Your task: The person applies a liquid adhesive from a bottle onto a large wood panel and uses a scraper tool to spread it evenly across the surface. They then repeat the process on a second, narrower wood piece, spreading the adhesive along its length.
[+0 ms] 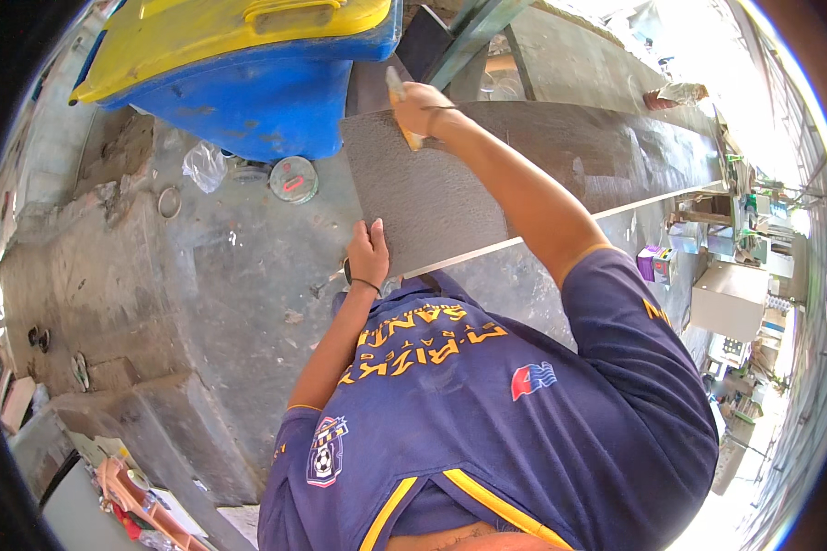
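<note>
A long grey-brown board [441,197] with a pale near edge stretches from in front of my body away to the right. My left hand [368,253] is closed on its near left corner, fingers over the edge. Above the board's far left part, my right hand [423,110] is wrapped round a small hand tool [414,140] with a yellow-orange body and a greyish upper end. The tool's lower end meets or nearly meets the board's surface; its exact kind is unclear. The board's left part looks rougher and duller than the shinier right part.
Past the board at the left stands a blue bin [248,106] with a yellow lid [220,41]. A round tub [294,180] and a clear plastic bag [205,167] lie on the concrete floor. Boxes [730,298] stand at the right, and a metal post [473,41] rises beyond the board.
</note>
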The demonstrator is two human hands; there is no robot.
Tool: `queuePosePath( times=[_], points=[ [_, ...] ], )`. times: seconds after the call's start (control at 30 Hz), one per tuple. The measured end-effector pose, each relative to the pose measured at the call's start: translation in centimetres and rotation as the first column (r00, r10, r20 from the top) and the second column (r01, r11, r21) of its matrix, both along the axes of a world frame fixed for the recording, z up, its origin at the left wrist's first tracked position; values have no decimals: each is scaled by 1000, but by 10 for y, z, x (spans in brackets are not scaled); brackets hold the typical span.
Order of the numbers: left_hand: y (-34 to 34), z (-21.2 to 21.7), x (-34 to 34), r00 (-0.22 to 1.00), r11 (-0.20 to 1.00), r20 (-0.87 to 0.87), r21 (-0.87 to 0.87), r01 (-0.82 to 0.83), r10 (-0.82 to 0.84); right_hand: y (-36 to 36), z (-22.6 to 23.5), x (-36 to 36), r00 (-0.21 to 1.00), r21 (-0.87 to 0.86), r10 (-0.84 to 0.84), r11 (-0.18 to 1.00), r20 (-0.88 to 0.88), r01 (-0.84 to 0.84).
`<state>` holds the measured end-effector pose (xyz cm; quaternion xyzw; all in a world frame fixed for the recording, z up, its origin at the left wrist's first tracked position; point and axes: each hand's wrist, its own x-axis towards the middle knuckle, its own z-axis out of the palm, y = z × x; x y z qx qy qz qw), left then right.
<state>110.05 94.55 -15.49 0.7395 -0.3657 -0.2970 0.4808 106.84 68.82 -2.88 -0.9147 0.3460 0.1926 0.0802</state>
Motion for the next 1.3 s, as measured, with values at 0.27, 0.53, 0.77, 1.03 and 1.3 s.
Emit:
queuePosePath(
  times=[0.27,0.53,0.77,1.03,1.3],
  points=[
    [-1,-15,4,998,999,-57,46,-18,20,125,-51,-40,997,-244,-60,968,40,68],
    [-3,-1,-4,994,1000,-108,27,12,-9,46,11,-120,740,92,-668,744,73,662],
    [-5,6,-7,995,1000,-95,-20,-11,9,20,-56,20,937,-75,-339,935,86,346],
    [-3,-6,-2,988,1000,-155,-9,-3,1,91,-14,101,971,134,-22,991,240,-11],
    [8,-5,-2,896,997,-439,-49,59,-75,70,18,-39,956,-17,-215,975,200,222]
  ],
)
